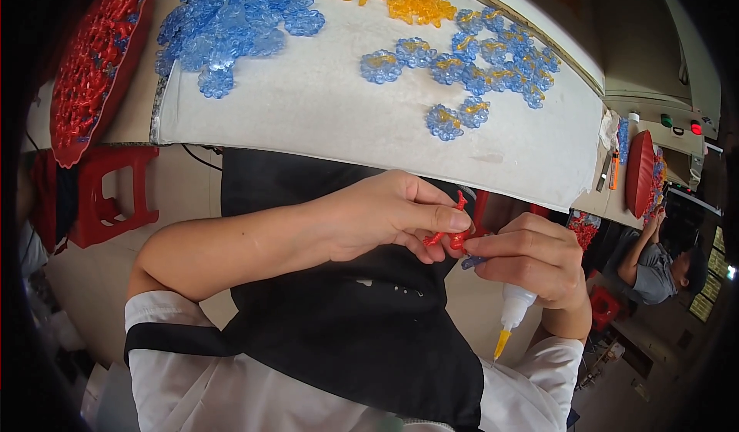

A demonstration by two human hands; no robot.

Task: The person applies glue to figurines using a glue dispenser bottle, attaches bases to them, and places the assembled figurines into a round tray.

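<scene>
A white-topped table spans the upper frame, carrying a heap of blue plastic flowers at the upper left. Below it, near the centre, the left hand pinches a red plastic piece between thumb and fingers. At centre right, the right hand has its fingers curled, the tips pinched together beside that piece; whether they grip it is hidden. Tucked under those fingers is a white bottle, its yellow nozzle pointing down; it looks light and squeezable, best held round its body, clear of the tip. The red piece sits between both hands, likely light, fairly stiff and smooth, its thin ends perhaps easily snapped, so the thicker middle seems the better hold. Smallest, a purple-blue bit shows under the right fingertips, probably slippery, suiting a fingertip pinch by its edges
</scene>
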